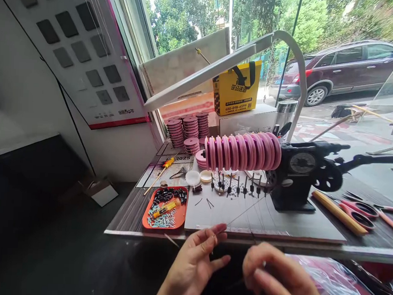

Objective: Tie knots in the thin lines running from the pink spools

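My left hand (195,259) is in front of the table's front edge, thumb and forefinger pinched on a thin line (242,216). From the fingertips this line slants up to the right toward a black winding machine (300,177). To its right my right hand (276,270) is closed, fingers curled and slightly blurred; what it holds, if anything, is hidden. A row of pink spools (243,151) sits on the machine's shaft. Below them several small black pieces with thin stems (245,190) hang in a row above a pale board (220,217).
An orange tray (144,219) at the left holds small black and pale-blue parts and a yellow tube. Stacks of pink discs (190,128) stand behind. Scissors (357,215) and a wooden stick (339,212) lie right. A white lamp arm (202,74) crosses overhead.
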{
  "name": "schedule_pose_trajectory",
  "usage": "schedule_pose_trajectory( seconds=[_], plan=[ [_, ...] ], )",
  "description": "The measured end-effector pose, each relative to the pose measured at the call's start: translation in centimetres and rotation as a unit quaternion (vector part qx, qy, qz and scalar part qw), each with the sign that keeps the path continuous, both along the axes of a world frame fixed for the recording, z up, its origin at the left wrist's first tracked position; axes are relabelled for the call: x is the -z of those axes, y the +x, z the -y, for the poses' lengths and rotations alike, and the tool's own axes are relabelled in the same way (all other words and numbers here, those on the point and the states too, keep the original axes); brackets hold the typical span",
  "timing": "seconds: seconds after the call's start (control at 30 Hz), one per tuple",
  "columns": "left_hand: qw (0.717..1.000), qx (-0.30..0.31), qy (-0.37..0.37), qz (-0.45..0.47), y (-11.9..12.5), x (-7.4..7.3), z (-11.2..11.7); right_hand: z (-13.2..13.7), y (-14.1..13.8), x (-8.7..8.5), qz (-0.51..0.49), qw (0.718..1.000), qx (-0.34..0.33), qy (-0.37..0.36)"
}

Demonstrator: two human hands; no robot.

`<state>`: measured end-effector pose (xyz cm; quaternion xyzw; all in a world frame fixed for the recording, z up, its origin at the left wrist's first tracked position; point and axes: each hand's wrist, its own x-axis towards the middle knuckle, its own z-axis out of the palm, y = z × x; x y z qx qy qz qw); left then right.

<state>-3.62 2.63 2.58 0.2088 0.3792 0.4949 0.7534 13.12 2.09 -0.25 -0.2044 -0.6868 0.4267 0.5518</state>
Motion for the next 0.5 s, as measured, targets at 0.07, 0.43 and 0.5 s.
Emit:
schedule_pose_trajectory(
  seconds=[0.07, 0.43, 0.5],
  plan=[
    [1.0, -0.007, 0.004, 0.027, 0.4, 0.9, 0.3, -0.2, 0.5, -0.9, -0.075, 0.984, 0.013, -0.163],
    [0.992, -0.004, 0.015, 0.126, 1.0, 2.1, 0.7, -0.5, -1.6, 0.0, -0.211, 0.909, -0.014, -0.359],
    [0.991, -0.005, 0.01, 0.135, 1.1, 1.9, 0.8, -0.4, -1.6, -0.3, -0.222, 0.903, -0.007, -0.369]
  ],
)
